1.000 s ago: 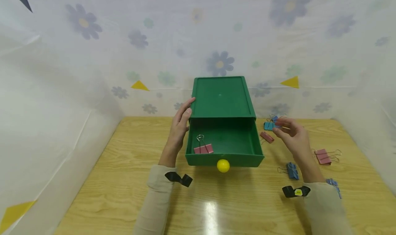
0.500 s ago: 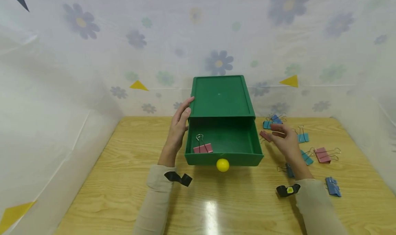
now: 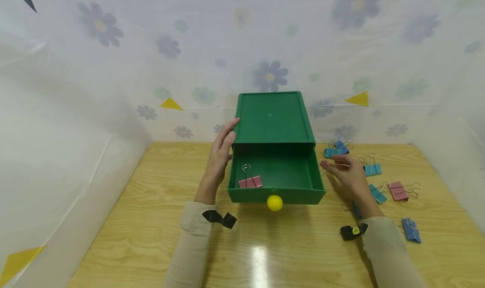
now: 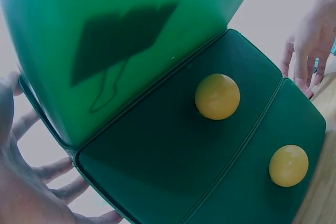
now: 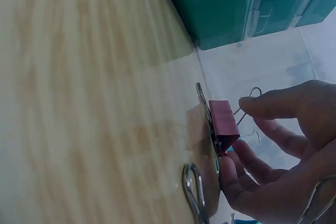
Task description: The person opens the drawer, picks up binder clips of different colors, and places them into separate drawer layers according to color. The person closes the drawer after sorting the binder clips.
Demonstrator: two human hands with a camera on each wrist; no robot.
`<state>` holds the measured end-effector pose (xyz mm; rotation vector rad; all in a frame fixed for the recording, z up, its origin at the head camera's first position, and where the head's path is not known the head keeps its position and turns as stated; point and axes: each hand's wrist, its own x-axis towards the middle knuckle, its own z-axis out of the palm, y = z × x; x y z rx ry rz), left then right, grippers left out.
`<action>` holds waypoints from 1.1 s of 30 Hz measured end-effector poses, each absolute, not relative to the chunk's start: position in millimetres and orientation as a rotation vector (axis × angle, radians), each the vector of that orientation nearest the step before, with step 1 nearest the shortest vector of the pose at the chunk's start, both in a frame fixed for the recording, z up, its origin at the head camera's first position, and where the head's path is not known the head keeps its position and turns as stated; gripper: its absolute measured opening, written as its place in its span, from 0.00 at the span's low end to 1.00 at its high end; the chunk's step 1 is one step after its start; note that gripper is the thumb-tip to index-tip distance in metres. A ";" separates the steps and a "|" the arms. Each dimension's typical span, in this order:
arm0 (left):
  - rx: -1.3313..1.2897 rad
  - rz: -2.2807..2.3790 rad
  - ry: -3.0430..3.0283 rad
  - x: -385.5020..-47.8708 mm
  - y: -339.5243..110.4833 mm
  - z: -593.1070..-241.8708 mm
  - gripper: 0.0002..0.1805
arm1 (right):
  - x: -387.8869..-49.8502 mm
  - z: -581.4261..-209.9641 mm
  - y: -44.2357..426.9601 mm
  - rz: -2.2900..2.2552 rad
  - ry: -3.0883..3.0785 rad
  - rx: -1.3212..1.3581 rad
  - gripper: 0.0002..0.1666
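A green drawer cabinet (image 3: 273,117) stands on the table with its top drawer (image 3: 276,196) pulled out. Inside, a pink binder clip (image 3: 250,182) lies at the front left; its dark silhouette shows through the drawer bottom in the left wrist view. My left hand (image 3: 219,161) rests on the cabinet's left side with fingers extended. Right of the cabinet, my right hand (image 3: 349,174) has thumb and fingers around another pink binder clip (image 5: 224,121) on the table. In the right wrist view the thumb meets a wire handle and fingertips touch the clip's lower end.
Around the right hand lie turquoise clips (image 3: 373,169), blue clips (image 3: 411,230) and a large pink clip (image 3: 398,191). Two closed drawers with yellow knobs (image 4: 217,97) sit below the top one. A flower-patterned sheet (image 3: 204,48) hangs behind the table.
My right hand has moved left and down from beside the turquoise clips to the small pink binder clip, and its fingers have closed around it. My left hand stays against the cabinet.
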<state>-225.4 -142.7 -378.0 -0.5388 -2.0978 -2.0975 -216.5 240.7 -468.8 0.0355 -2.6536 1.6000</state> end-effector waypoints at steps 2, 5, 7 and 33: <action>-0.538 -2.098 -2.094 -225.5 -142.3 -378.4 0.27 | -216.8 -469.9 243.4 1.585 -2.673 0.071 0.33; -0.544 -2.099 -2.090 -225.1 -142.7 -378.5 0.27 | -216.0 -471.0 245.9 1.553 -2.699 0.127 0.29; -0.549 -2.097 -2.091 -225.0 -143.2 -378.8 0.27 | -214.9 -471.4 246.6 1.525 -2.718 0.151 0.26; -0.561 -2.090 -2.075 -225.5 -146.6 -373.9 0.27 | -216.6 -469.4 242.2 1.399 -2.780 0.002 0.31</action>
